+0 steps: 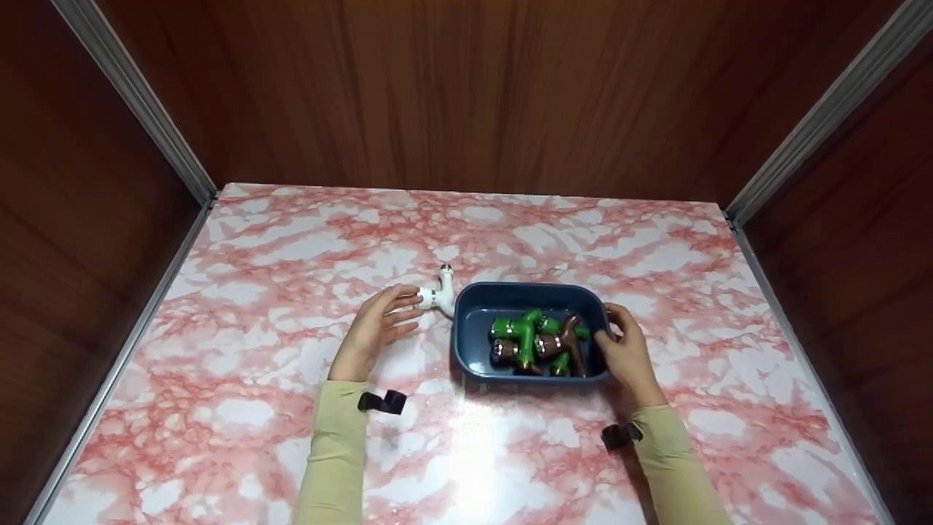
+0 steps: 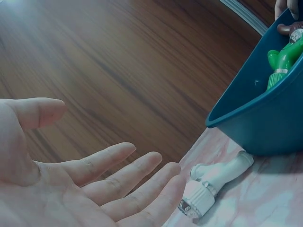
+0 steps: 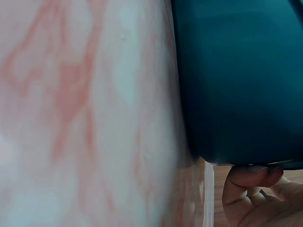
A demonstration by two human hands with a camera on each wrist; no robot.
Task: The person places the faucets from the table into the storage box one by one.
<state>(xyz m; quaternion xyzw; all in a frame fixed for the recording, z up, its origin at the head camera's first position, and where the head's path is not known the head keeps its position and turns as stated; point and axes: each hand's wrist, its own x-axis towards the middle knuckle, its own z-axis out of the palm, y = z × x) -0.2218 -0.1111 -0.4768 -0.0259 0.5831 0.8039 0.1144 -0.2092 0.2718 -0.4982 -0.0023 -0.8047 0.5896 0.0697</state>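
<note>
A dark blue plastic tub holds several green taps and brown taps, heaped toward its right side. My right hand grips the tub's right end, thumb at the rim and fingers around the outside. In the right wrist view, those fingers lie against the tub's wall. Left of the tub, a white tap lies on the table, one end close against the tub's wall. Beside that tap is my left hand, its fingers spread and nothing held; whether the fingertips touch the tap, I cannot tell.
The table has a red-and-white marbled top with a glossy light reflection near the front. Brown wood-grain panels enclose it at the back and both sides, with metal strips at the corners. Black straps hang at both wrists.
</note>
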